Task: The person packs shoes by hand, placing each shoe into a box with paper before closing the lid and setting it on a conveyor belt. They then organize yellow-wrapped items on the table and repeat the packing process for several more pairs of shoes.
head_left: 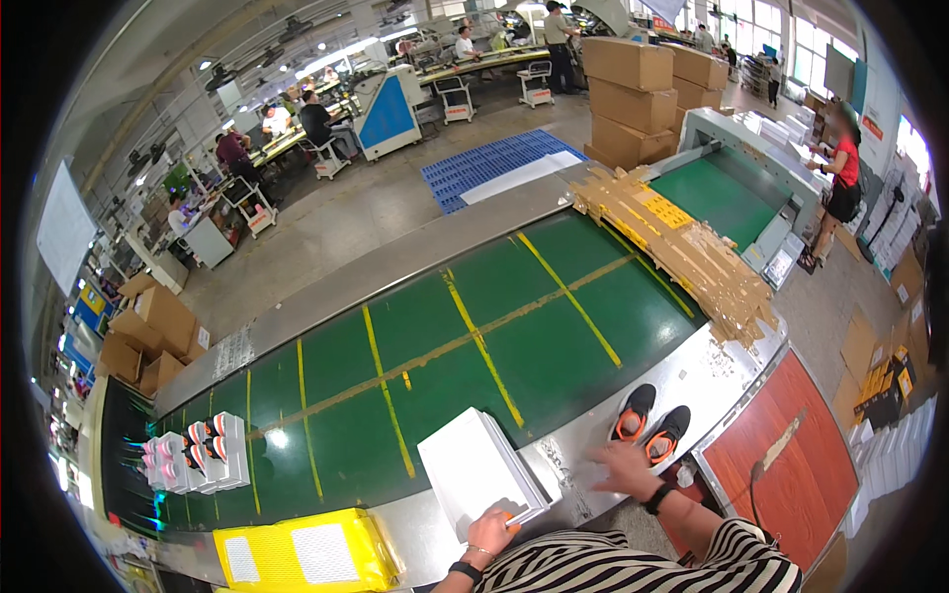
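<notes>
We note our left hand (491,531) grasping the white shoebox (478,470); our right hand (627,468), released, nears the black-orange shoes (651,424)

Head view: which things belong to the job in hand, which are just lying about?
In hand:
- flat white shoe box, gripped at its near edge by the left hand
- pair of black shoes with orange heels, right hand just short of them

Lying about:
- yellow padded bag
- white shoe cluster on the green belt
- scrap cardboard strip pile
</notes>
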The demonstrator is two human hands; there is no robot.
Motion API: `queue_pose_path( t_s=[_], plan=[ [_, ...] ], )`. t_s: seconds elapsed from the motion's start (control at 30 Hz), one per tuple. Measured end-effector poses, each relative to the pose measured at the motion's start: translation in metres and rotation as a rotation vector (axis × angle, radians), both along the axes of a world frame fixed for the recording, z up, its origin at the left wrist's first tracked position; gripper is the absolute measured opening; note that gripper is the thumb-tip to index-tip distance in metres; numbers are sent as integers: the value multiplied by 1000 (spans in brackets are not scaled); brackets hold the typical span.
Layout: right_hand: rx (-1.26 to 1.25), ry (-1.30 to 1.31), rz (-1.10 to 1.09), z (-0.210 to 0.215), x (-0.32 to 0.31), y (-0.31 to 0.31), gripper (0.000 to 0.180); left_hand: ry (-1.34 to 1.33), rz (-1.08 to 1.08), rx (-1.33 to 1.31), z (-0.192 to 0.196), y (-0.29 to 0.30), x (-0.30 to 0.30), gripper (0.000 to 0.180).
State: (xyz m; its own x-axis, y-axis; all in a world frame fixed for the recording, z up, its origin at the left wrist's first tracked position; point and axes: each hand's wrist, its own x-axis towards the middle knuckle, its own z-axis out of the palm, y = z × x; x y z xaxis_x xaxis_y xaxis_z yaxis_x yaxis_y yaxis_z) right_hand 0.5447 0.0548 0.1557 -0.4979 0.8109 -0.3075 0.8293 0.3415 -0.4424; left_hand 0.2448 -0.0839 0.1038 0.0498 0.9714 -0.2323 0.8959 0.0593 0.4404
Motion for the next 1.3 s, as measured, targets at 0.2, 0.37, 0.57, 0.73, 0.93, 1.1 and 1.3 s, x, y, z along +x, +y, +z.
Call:
queue_pose_path(
  t_s=[0.2, 0.37, 0.57, 0.73, 0.93, 1.1, 1.3],
  plan=[
    [-463, 700, 218, -94, -100, -29, 121, -214, -33, -1, 32, 5, -1, 25],
    [-640, 894, 198, -71, -121, -11, 120, -370, 133, 75, 37, 0, -18, 28],
    [-781, 838, 272, -56, -136, 2, 119, -411, 190, 206, 49, -14, -24, 25],
    [-699, 772, 315, -57, -138, 1, 122, -372, 249, 223, 52, -37, -37, 24],
    [-734, 674, 9, -85, -82, 5, 113, -794, 244, 471, 110, -59, -87, 16],
    [-812, 664, -265, -113, -65, -27, 107, -251, 270, 290, 54, -89, -96, 8],
    [-728, 484, -492, -148, -48, -29, 105, 73, 287, -46, -9, -116, -93, 21]
  ],
)
